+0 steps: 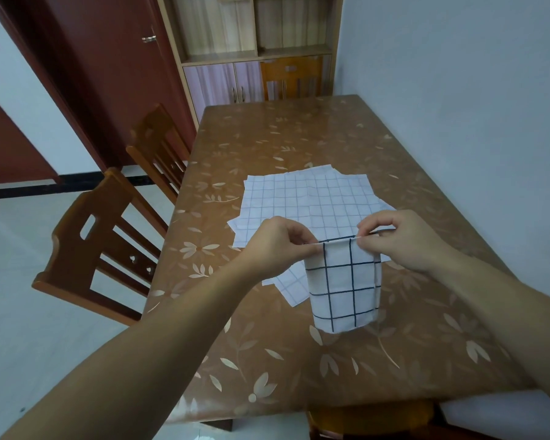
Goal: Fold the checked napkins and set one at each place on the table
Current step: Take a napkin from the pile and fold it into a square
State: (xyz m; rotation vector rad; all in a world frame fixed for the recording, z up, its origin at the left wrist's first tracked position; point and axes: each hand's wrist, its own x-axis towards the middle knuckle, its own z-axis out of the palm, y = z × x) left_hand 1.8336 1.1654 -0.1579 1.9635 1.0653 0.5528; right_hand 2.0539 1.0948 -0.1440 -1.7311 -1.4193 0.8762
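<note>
A white napkin with dark blue checks (343, 287) hangs folded above the table, its fold at the bottom. My left hand (277, 246) pinches its top left corner and my right hand (400, 239) pinches its top right corner, so the top edge is stretched between them. Behind and under it, several unfolded checked napkins (308, 201) lie flat and overlapping in a loose pile on the brown flower-patterned table (267, 360).
Two wooden chairs (102, 249) stand along the table's left side, another chair (291, 79) at the far end, and a chair seat (372, 420) below me. A white wall runs along the right. A shelf cabinet (251, 52) and red door (108, 74) stand behind.
</note>
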